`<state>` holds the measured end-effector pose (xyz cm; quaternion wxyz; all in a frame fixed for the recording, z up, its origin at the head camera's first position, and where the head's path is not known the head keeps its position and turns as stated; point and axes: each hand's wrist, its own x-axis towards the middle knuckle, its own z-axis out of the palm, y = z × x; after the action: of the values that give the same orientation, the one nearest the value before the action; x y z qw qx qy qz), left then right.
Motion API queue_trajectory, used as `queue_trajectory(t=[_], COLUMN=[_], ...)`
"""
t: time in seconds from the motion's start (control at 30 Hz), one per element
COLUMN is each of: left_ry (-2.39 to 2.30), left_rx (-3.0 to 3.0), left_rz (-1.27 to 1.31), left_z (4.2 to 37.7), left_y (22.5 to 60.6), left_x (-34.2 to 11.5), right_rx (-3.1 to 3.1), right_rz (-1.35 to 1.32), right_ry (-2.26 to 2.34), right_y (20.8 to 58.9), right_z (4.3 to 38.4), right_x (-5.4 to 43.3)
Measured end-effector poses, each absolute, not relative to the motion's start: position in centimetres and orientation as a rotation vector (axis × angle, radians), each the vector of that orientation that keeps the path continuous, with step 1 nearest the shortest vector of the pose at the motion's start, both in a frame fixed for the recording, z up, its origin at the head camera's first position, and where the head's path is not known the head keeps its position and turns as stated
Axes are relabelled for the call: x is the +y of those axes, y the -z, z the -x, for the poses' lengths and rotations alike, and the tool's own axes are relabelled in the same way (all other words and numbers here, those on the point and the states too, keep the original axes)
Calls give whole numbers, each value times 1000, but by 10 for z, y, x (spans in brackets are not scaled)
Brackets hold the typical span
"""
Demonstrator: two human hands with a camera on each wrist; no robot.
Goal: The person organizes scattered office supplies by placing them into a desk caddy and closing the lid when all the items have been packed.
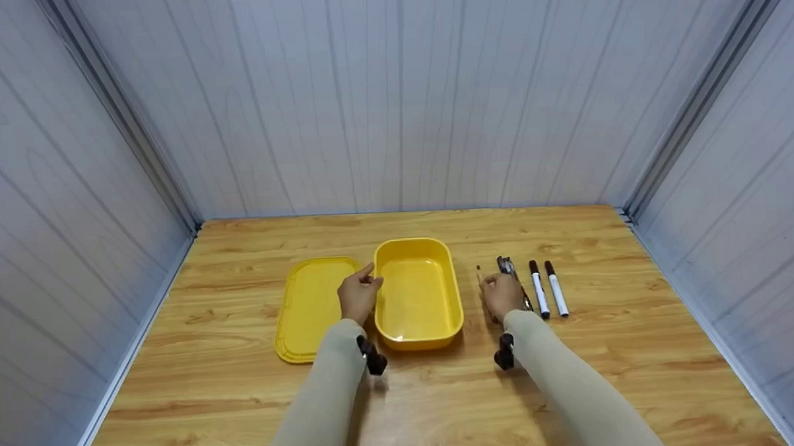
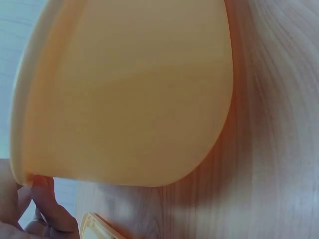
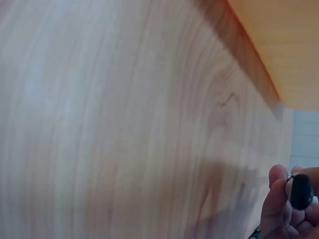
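Note:
My left hand (image 1: pixel 360 295) is at the left side of a yellow plastic box (image 1: pixel 420 343), pinching its rim between thumb and finger, as the left wrist view shows. The box stands upright, open at the top, with nothing visible inside. To its right, my right hand (image 1: pixel 502 296) holds a slim pen-like thing (image 3: pixel 300 192) whose black end points at the right wrist camera; its exact kind is unclear. Beside that hand lies a dark, shiny, slim bundle (image 1: pixel 506 265), partly hidden by the hand. Two white markers with black caps, one nearer (image 1: pixel 539 290) and one farther right (image 1: pixel 557 291), lie alongside.
A yellow lid (image 1: pixel 307 312) lies flat on the wooden table (image 1: pixel 430 407), left of the box and partly behind the left arm. Pale panel walls (image 1: pixel 393 104) enclose the table at the back and both sides.

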<state>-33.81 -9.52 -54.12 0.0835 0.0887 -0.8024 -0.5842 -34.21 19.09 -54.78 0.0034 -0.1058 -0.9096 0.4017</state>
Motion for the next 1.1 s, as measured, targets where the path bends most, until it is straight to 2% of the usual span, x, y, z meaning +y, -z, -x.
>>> queue_trajectory(t=[0.37, 1.1], left_ry=[1751, 1804], left_rx=[-2419, -2421], left_rz=[-308, -371], left_z=[337, 335], left_y=[537, 538], left_x=[-95, -93], right_rx=[-2680, -2583], right_rz=[334, 251], right_ry=[-1518, -1623], right_y=[534, 516], right_z=[336, 322], right_x=[189, 188])
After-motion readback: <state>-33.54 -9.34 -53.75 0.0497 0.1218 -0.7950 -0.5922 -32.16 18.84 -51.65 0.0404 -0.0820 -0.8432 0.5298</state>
